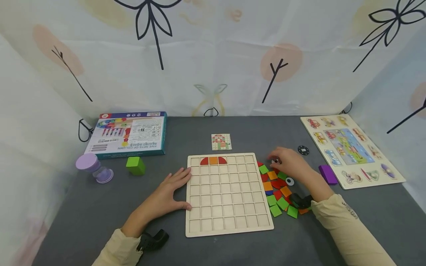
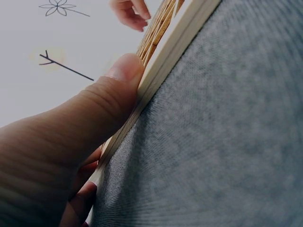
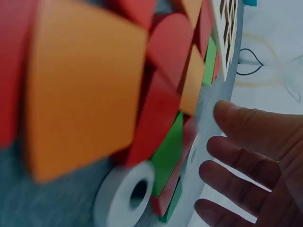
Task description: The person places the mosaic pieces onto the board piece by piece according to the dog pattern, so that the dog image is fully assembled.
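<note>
Left hand spread against gridded board, right hand loosely parted, empty, near tiles

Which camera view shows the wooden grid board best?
The head view: nearly all of the wooden grid board shows from above. The left wrist view shows mainly its edge, the right wrist view only a part.

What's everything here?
Grid: one, pale, middle
Placed pieces: two red, one orange, on grid
Loose pieces: many, multicoloured, beside grid
Ring: at least one, white, among those
Disc: one, black-and-white, right
Card: one, multicoloured, beyond grid
Picture board: one, multicoloured, right
Block: one, purple, right
Cube: one, green, left
Box: one, multicoloured, left
Timer: one, lilac, left
Table: one, grey, underneath
Backdrop: one, white, behind
Wristbands: two, black, wrists
Sleeves: two, beige, arms
Left grip: one, touching grid
Right grip: one, over pieces
</note>
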The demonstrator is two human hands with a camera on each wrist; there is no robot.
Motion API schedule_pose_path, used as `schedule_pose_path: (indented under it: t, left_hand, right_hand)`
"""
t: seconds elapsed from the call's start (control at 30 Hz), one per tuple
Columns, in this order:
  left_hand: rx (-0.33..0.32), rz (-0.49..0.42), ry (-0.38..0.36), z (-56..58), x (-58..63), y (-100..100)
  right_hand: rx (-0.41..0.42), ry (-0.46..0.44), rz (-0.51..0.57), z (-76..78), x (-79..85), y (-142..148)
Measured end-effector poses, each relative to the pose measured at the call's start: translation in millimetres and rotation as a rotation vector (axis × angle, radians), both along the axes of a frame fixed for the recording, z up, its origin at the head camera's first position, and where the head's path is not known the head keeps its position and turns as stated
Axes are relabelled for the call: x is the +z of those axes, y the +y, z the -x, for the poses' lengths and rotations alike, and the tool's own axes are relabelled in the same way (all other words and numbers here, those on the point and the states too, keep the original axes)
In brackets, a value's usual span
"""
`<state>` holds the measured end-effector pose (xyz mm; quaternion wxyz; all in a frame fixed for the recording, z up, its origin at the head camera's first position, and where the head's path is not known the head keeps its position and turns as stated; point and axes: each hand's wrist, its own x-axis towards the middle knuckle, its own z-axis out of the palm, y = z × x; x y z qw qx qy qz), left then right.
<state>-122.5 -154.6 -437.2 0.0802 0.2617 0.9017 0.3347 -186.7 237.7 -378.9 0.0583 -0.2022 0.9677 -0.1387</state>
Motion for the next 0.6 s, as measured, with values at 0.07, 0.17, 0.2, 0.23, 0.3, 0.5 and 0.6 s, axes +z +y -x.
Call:
schedule_pose_path:
  t: [0.07, 0.17, 0.2, 0.23, 0.3, 0.5, 0.6]
  left_hand:
    - [0.000, -0.004, -0.003, 0.1, 0.2, -0.5]
    - [-0.003, -0.007, -0.002, 0.1, 0.7, -0.7]
    - [-0.004, -0.008, -0.001, 0.1, 0.7, -0.7]
    - [-0.005, -0.008, 0.001, 0.1, 0.8, -0.7]
    - [-0.006, -0.007, 0.003, 0.1, 0.8, -0.7]
    - [-0.005, -0.005, -0.003, 0.1, 0.1, -0.9]
    - [-0.006, -0.007, -0.004, 0.4, -0.4, -0.9]
  right_hand:
    - [0.006, -0.016, -0.009, -1.0, -0.8, 4.3]
    - [0.029, -0.035, -0.017, -3.2, -0.9, 10.2]
    - [0.041, -0.038, -0.021, -3.9, -0.7, 12.0]
    - [0.054, -0.043, -0.028, -4.4, -0.5, 13.6]
    - [0.076, -0.052, -0.043, -5.3, 0.2, 15.8]
    - [0.104, -0.064, -0.072, -4.3, 2.3, 17.4]
    - [0.090, -0.058, -0.061, -1.6, 2.0, 16.2]
